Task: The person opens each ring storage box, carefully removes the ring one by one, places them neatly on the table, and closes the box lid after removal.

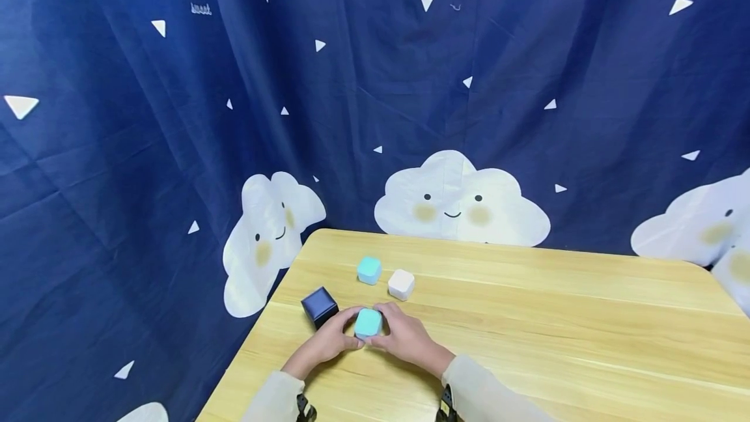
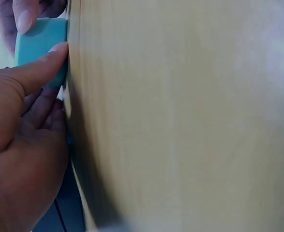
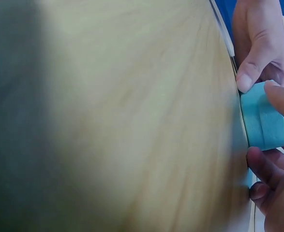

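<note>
Between my two hands is a small turquoise box (image 1: pixel 368 322) with rounded corners, low over or on the wooden table; I cannot tell which. My left hand (image 1: pixel 331 340) grips its left side with thumb and fingers. From the right, my right hand (image 1: pixel 407 336) holds the opposite side the same way. In the left wrist view the left thumb lies across the face of the turquoise box (image 2: pixel 45 41). The right wrist view shows a seam or step across the box (image 3: pixel 263 116), with both thumbs on it. The far fingers are partly hidden behind it.
A dark navy box (image 1: pixel 319 306) stands just left of my left hand. Behind the hands sit another turquoise box (image 1: pixel 369 270) and a white box (image 1: pixel 401 284). The wooden table (image 1: pixel 562 324) stretches right; a blue cloud-print curtain (image 1: pixel 363 116) hangs along its back and left edges.
</note>
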A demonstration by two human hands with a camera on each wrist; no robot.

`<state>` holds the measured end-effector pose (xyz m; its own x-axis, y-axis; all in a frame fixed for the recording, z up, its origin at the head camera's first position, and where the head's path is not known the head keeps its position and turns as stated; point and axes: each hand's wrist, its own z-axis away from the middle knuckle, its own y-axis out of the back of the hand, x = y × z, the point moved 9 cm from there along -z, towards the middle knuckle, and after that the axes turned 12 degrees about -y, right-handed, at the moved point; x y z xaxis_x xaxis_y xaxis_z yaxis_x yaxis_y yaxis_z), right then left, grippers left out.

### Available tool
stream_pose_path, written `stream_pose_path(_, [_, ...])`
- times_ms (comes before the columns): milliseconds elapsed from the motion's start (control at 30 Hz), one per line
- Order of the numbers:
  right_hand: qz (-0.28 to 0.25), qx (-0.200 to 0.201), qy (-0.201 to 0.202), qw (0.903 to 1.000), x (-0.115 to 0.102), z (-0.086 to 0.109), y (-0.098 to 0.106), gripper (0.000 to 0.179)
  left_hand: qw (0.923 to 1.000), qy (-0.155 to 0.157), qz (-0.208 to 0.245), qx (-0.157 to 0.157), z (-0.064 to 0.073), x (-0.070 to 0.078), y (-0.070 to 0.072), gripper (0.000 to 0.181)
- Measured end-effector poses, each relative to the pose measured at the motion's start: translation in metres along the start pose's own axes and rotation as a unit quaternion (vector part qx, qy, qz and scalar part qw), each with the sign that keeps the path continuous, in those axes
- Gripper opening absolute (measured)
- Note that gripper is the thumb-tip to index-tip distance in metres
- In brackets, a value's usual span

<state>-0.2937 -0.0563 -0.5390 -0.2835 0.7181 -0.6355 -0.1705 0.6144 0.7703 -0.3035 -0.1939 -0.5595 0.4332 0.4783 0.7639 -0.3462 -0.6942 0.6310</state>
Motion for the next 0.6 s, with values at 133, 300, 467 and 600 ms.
stream_pose_path(133, [0.000,0.009,0.001,1.0000,-0.0001,0.0009,0.0025,0.066,0.9999,0.000,-0.011,0.000,-0.0010,-0.0007,0.0000,0.065])
stream_pose_path(300, [0.008,0.013,0.004,0.9999,0.0005,0.0003,0.0030,0.065,1.0000,0.000,-0.009,0.001,-0.0016,0.0002,-0.0009,0.064])
stream_pose_path(467, [0.003,0.009,0.006,0.9999,0.0023,-0.0016,0.0012,0.066,0.9999,0.005,-0.013,0.008,-0.0009,-0.0011,0.0002,0.063])
stream_pose_path(600, [-0.009,0.008,0.008,0.9999,0.0038,-0.0025,0.0009,0.067,0.9999,0.006,-0.010,0.007,0.0002,-0.0012,-0.0005,0.063])
